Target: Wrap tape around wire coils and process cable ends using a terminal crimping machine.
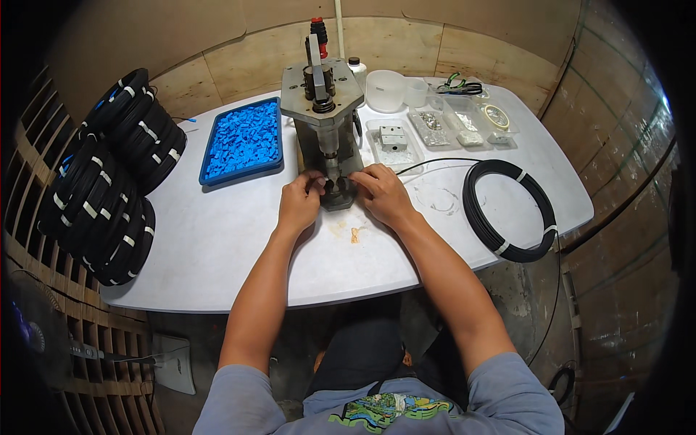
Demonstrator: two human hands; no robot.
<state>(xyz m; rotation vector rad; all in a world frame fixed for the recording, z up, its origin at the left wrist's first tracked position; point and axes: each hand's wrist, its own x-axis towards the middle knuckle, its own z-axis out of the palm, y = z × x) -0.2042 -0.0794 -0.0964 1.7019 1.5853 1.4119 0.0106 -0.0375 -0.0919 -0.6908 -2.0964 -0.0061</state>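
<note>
A grey metal bench press with a lever on top stands in front of me on the white table. My left hand is closed in a pinch at the left of the press's base, under the ram. What its fingertips hold is too small to make out. At the right of the base, my right hand pinches the end of a black cable; its fingertips are partly hidden. That cable runs right to a large black coil bound with white ties.
A blue tray of small blue parts sits left of the press. Stacked black coils stand at the far left. Clear boxes of small parts, a metal block and a white tub are at the back right.
</note>
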